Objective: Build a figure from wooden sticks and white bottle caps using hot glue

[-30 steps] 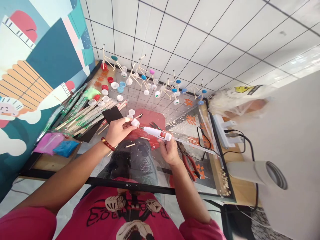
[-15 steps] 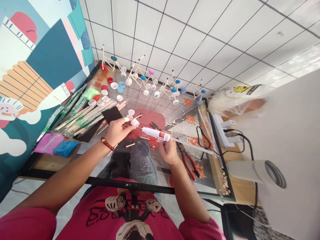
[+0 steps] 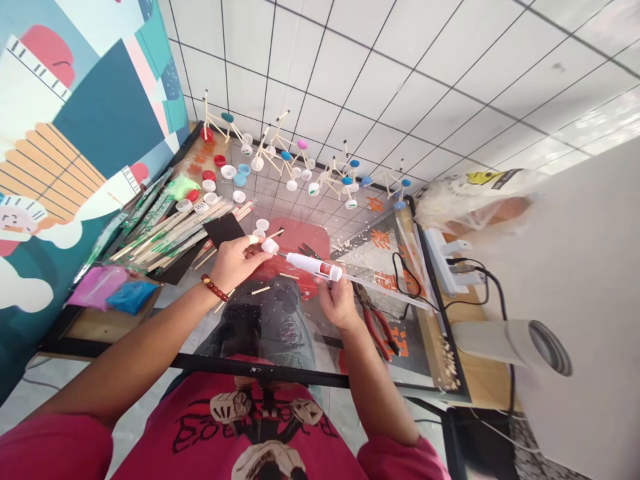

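Note:
My left hand (image 3: pixel 239 261) pinches a white bottle cap (image 3: pixel 271 247) between thumb and fingers, above the glass tabletop. A thin stick (image 3: pixel 275 233) with a dark tip shows just behind the cap. My right hand (image 3: pixel 337 301) is wrapped round a white hot glue gun (image 3: pixel 309 265), whose nozzle points left at the cap; whether it touches I cannot tell. A long clear glue stick (image 3: pixel 383 289) runs out of the gun's back end. Below lie cutters (image 3: pixel 309 251) with dark jaws, partly hidden by the gun. Two white caps (image 3: pixel 262 225) rest just beyond my left fingers.
Several stick-and-cap figures (image 3: pixel 314 189) line the back edge by the tiled wall. Bundled wooden sticks (image 3: pixel 173 233), loose caps (image 3: pixel 229 172) and coloured bags (image 3: pixel 132 296) lie left. Red-handled pliers (image 3: pixel 377 330), a cable (image 3: pixel 400 273) and a power strip (image 3: pixel 442 260) are right.
The glue gun has shifted very slightly right, its nozzle a touch farther from the cap's middle. My left hand and the cap stay in place.

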`<control>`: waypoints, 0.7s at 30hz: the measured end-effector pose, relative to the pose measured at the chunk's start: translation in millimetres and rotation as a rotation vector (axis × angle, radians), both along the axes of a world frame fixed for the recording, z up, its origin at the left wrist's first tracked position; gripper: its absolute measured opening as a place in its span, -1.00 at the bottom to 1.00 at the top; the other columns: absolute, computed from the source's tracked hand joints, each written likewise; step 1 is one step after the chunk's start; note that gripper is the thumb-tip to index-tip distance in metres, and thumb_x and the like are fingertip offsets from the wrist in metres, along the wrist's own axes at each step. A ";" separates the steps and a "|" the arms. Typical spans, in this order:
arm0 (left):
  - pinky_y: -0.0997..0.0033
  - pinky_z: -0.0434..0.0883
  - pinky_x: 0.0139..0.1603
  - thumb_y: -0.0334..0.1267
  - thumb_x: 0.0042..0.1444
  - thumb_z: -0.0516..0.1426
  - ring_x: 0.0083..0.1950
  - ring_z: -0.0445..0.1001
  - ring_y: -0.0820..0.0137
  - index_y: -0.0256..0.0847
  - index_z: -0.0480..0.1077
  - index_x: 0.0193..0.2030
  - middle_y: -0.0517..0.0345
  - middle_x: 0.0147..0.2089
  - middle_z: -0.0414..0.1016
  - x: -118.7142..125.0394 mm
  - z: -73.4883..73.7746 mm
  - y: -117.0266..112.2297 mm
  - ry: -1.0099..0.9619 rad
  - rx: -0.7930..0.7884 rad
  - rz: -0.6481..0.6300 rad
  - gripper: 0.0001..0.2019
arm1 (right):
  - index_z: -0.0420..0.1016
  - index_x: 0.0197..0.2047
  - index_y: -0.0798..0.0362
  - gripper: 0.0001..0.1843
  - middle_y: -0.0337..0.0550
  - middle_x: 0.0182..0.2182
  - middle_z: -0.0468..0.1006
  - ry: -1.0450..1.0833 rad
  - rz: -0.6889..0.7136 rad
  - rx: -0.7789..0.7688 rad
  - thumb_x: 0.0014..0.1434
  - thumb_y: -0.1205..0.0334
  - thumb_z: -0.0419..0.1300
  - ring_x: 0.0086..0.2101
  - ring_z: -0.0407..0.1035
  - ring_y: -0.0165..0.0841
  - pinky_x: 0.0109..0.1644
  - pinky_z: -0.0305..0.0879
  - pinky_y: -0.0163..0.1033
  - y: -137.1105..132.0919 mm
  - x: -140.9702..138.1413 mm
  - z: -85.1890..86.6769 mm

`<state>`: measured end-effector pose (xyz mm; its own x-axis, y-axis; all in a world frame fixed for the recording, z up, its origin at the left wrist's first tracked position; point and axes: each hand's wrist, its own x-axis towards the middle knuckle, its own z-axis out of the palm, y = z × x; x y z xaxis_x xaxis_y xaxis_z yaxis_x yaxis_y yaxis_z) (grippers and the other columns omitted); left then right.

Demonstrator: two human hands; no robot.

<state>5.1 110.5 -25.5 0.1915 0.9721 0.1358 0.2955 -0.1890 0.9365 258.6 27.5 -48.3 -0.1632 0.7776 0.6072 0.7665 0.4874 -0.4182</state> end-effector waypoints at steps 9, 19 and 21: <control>0.40 0.53 -0.20 0.01 0.03 0.31 -0.25 0.63 0.29 -0.17 0.61 -0.08 0.10 -0.22 0.70 -0.1 -1.2 0.5 0.014 0.009 -0.002 -0.62 | 0.22 0.22 0.02 -0.63 0.09 -0.05 0.51 -0.006 0.040 -0.034 0.40 0.18 0.08 -0.11 0.47 -0.13 -0.06 0.47 0.01 -1.2 -1.9 1.7; 0.37 0.53 -0.18 -0.02 0.04 0.32 -0.25 0.64 0.28 -0.17 0.61 -0.07 0.08 -0.20 0.70 -0.2 -0.8 -0.3 0.018 0.003 -0.003 -0.63 | 0.25 0.20 0.01 -0.66 0.09 -0.03 0.50 0.037 0.040 0.010 0.39 0.20 0.10 -0.09 0.47 -0.12 -0.04 0.46 0.03 -0.6 -0.4 -0.2; 0.36 0.53 -0.19 -0.02 0.04 0.32 -0.26 0.63 0.28 -0.19 0.61 -0.08 0.06 -0.20 0.70 -0.2 -1.4 -0.1 0.012 0.009 -0.004 -0.63 | 0.25 0.19 0.02 -0.67 0.10 -0.03 0.50 0.051 0.034 0.010 0.39 0.19 0.09 -0.08 0.47 -0.13 -0.04 0.46 0.02 -0.9 0.1 -1.1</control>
